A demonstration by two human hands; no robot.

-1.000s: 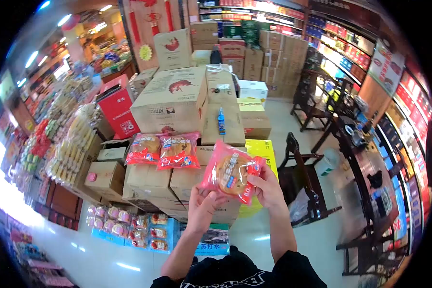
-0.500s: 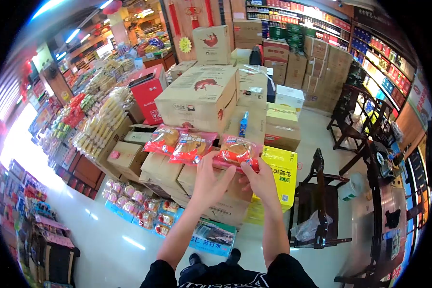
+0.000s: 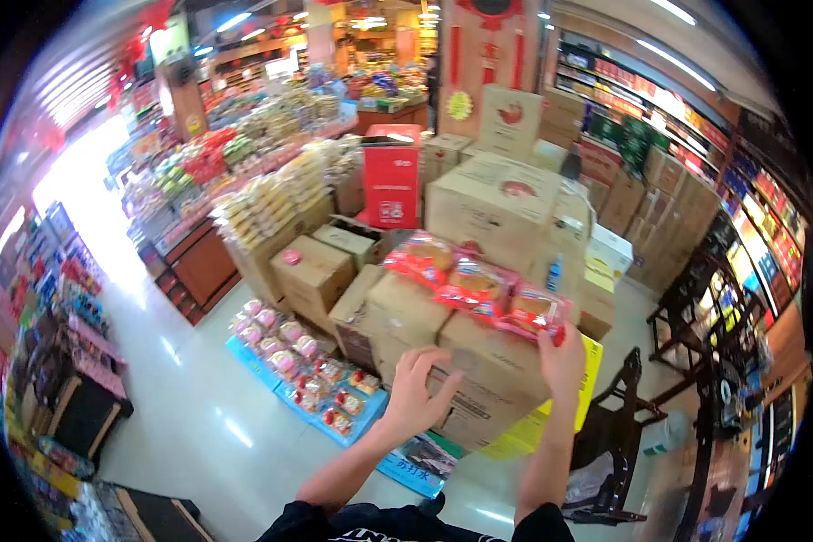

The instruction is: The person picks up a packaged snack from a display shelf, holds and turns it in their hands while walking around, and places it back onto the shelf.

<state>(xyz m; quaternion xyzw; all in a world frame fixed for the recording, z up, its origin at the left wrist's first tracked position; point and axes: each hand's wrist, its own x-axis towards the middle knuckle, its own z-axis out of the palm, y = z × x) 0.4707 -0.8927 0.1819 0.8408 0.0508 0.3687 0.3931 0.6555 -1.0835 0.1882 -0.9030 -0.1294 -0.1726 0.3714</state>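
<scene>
Three red packs of round bread lie in a row on cardboard boxes: a left pack (image 3: 422, 258), a middle pack (image 3: 475, 286) and a right pack (image 3: 535, 310). At the right pack's lower right corner is my right hand (image 3: 562, 359), its fingertips touching the pack; its grip is partly hidden. My left hand (image 3: 417, 393) hangs in front of the cardboard box (image 3: 492, 361), fingers apart and curved, holding nothing. A larger carton (image 3: 492, 203) stands behind the packs.
A blue tray (image 3: 285, 390) of small packaged cakes is on the floor at left. A dark wooden chair (image 3: 610, 434) stands at right, beside a yellow box (image 3: 592, 370). A blue bottle (image 3: 554, 274) is behind the packs. A red box (image 3: 392, 185) stands farther back.
The right pack has gone down beside the other two. My left hand has let go of it and moved left and down. The view has turned left.
</scene>
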